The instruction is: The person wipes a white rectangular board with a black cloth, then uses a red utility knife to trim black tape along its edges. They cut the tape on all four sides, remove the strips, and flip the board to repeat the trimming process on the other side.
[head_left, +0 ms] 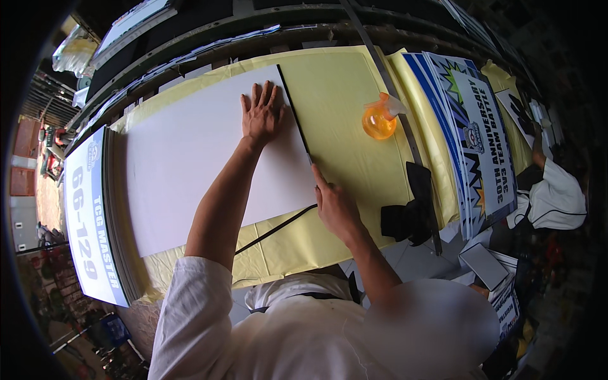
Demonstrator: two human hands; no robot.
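A large white board (196,152) lies flat on a yellow sheet (332,82) that covers the table. My left hand (261,119) rests palm down near the board's far right corner, its fingers spread. Along the board's right edge runs a black band, down to the index finger of my right hand (339,206). That finger is stretched out against the edge while the others curl in. From these curled fingers a thin black strip (277,229) trails to the near left, over the yellow sheet. How the fingers grip the strip is partly hidden.
An orange spray bottle (380,123) stands right of the board. Black cloth (411,206) hangs by a long metal bar (405,120). Stacked printed boards lie at left (95,215) and right (478,142). A white-sleeved person (557,196) is at the far right.
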